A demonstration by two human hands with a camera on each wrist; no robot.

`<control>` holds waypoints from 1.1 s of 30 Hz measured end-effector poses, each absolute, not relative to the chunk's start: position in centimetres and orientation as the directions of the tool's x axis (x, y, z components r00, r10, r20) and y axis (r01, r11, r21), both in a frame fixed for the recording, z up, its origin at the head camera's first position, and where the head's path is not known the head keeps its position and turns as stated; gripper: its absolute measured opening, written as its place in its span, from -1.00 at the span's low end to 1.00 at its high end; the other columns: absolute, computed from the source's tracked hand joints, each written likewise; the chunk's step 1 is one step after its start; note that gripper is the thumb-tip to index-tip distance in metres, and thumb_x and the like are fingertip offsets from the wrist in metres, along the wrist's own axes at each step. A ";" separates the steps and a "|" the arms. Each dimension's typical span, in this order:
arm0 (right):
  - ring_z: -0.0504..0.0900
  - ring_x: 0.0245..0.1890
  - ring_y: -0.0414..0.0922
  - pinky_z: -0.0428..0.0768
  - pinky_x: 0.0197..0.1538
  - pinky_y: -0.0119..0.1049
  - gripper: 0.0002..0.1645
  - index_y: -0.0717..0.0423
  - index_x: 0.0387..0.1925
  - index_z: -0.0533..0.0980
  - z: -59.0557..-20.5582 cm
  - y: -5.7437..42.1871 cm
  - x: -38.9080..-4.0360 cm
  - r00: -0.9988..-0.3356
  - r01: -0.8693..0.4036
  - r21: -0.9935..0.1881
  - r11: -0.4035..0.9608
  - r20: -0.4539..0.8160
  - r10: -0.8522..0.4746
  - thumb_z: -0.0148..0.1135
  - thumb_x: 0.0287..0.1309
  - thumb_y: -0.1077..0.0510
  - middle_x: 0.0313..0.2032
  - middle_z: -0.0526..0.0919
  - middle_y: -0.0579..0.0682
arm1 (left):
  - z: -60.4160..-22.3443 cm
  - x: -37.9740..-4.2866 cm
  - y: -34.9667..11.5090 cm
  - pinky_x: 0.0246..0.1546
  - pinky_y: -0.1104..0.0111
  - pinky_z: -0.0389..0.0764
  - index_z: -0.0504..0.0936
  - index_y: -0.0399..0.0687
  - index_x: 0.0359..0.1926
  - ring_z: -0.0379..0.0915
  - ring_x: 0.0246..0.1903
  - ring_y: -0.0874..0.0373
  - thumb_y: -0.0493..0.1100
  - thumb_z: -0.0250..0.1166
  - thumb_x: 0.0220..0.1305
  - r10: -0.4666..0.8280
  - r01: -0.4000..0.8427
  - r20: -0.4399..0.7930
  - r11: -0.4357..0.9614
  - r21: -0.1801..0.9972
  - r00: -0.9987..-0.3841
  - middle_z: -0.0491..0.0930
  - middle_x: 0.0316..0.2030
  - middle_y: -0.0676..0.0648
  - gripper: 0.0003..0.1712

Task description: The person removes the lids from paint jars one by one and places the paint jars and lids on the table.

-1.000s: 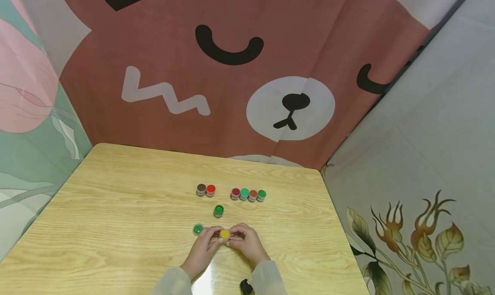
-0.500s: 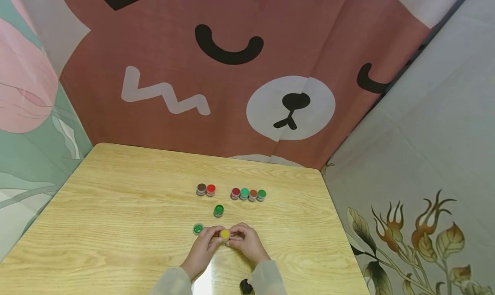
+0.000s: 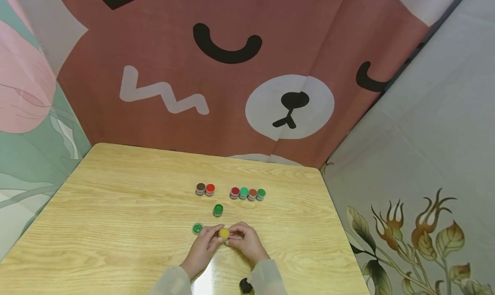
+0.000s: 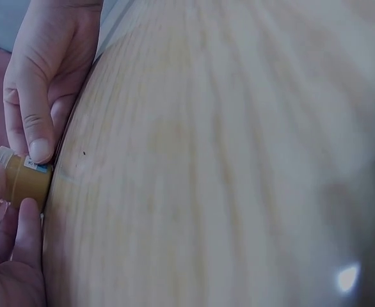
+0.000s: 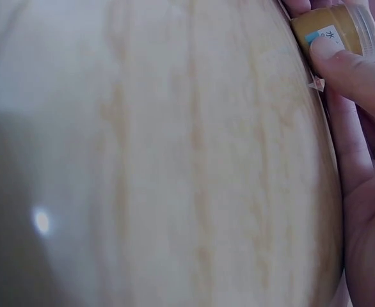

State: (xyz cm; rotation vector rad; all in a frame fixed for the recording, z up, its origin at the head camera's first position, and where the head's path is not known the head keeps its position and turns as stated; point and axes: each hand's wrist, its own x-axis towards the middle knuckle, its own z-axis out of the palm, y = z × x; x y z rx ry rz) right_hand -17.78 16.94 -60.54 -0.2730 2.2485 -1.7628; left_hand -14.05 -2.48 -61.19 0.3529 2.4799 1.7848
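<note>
Both hands hold a small yellow paint jar (image 3: 224,233) between them, low over the near middle of the table. My left hand (image 3: 203,248) grips it from the left, thumb and fingertips around the ribbed clear lid end, as the left wrist view shows. From the other side my right hand (image 3: 247,243) pinches the jar body, its thumb (image 5: 328,50) on the white and blue label. The lid is on this jar. Just beyond the hands stands an uncapped green paint jar (image 3: 218,210). A round lid smeared with green (image 3: 197,228) lies beside my left fingers.
Farther back are a brown-topped jar (image 3: 200,189) and a red one (image 3: 210,189) side by side. To their right runs a row of several capped jars (image 3: 243,193). A small black object (image 3: 245,285) sits by the right sleeve. Printed curtains (image 3: 228,127) border the wooden table (image 3: 127,209).
</note>
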 end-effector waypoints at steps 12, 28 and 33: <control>0.70 -0.10 -0.07 0.69 0.03 -0.39 -0.69 0.26 -0.16 0.67 -60.2 16.9 -17.7 -0.947 0.030 -0.965 0.260 -0.110 -0.300 0.49 0.00 0.46 -0.10 0.59 0.06 | -61.4 -14.3 -2.5 0.08 0.35 0.66 0.48 -0.12 0.30 0.48 0.08 -0.04 -0.13 0.23 0.47 0.236 0.132 0.067 0.270 0.954 -0.969 0.39 0.04 -0.12 -0.56; 0.69 -0.12 -0.06 0.70 0.01 -0.39 -0.66 0.29 -0.14 0.64 -60.4 16.8 -17.7 -0.948 0.039 -0.970 0.240 -0.111 -0.297 0.48 -0.01 0.48 -0.11 0.57 0.06 | -61.6 -14.2 -2.4 0.10 0.26 0.66 0.43 -0.23 0.29 0.47 0.13 -0.18 -0.18 0.25 0.45 0.198 0.123 0.076 0.236 0.964 -0.977 0.44 0.08 -0.21 -0.53; 0.67 -0.14 -0.14 0.70 0.02 -0.38 -0.64 0.29 -0.14 0.63 -60.6 16.9 -17.7 -0.949 0.029 -0.968 0.248 -0.105 -0.299 0.50 -0.04 0.48 -0.12 0.57 0.04 | -60.2 -13.7 -2.7 0.14 0.23 0.64 0.40 -0.23 0.32 0.48 0.16 -0.19 -0.24 0.25 0.44 0.212 0.167 0.105 0.305 0.938 -0.972 0.41 0.15 -0.20 -0.51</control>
